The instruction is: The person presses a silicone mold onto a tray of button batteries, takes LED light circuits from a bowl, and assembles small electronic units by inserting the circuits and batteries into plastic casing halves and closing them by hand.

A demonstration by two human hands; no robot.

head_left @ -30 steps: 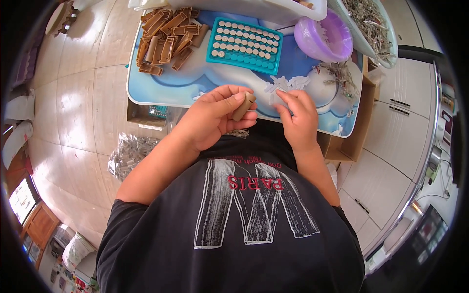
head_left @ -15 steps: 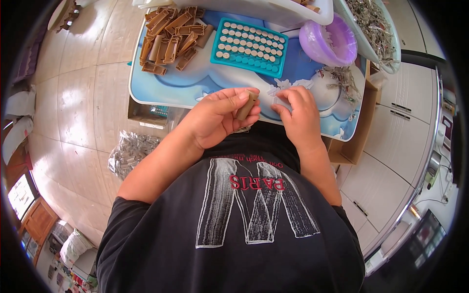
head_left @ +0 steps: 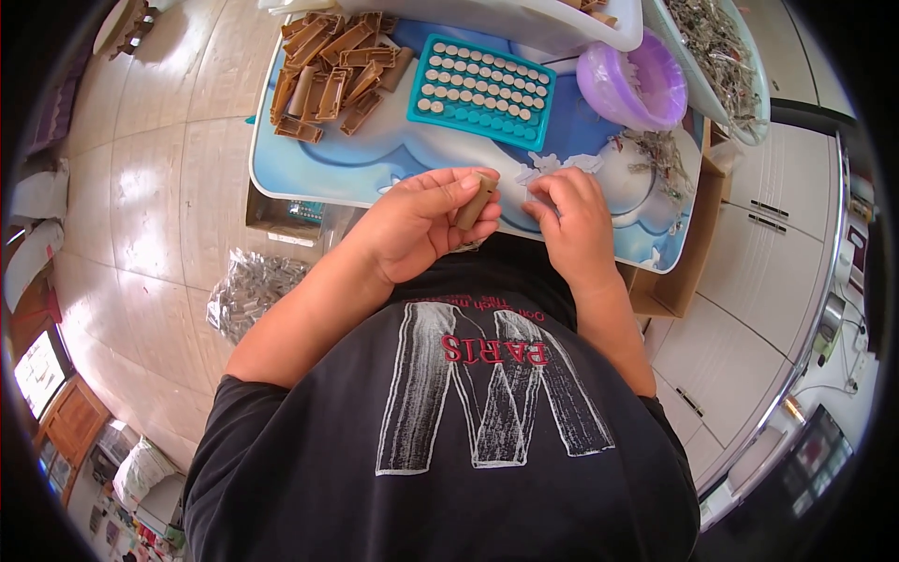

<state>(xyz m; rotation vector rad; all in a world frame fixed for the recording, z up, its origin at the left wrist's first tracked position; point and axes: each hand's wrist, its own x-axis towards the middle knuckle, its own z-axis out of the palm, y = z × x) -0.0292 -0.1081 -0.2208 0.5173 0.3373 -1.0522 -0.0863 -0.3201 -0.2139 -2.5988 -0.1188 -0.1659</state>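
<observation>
My left hand (head_left: 426,220) is closed around a small brown plastic casing (head_left: 477,202), tilted, its narrow end up by the thumb. To its right, my right hand (head_left: 573,220) has its fingers curled toward the thumb at the table's front edge. Whatever may be between those fingertips is too small to make out. Just beyond them lies a scatter of thin white pieces (head_left: 562,165). Farther back, a teal tray (head_left: 534,131) holds rows of round white-topped parts, with the front row mostly teal. More brown casings (head_left: 328,70) are heaped at the far left of the table.
A purple bowl (head_left: 609,98) lined with plastic stands at the back right, near a bundle of thin wired parts (head_left: 654,150). A white bin (head_left: 524,17) and a pale basket (head_left: 760,112) border the blue table (head_left: 328,173). A clear bag (head_left: 245,290) of parts sits on the floor.
The view has shifted very slightly. My left hand keeps its hold on the brown casing, and my right hand stays by the white pieces with hardly any movement.
</observation>
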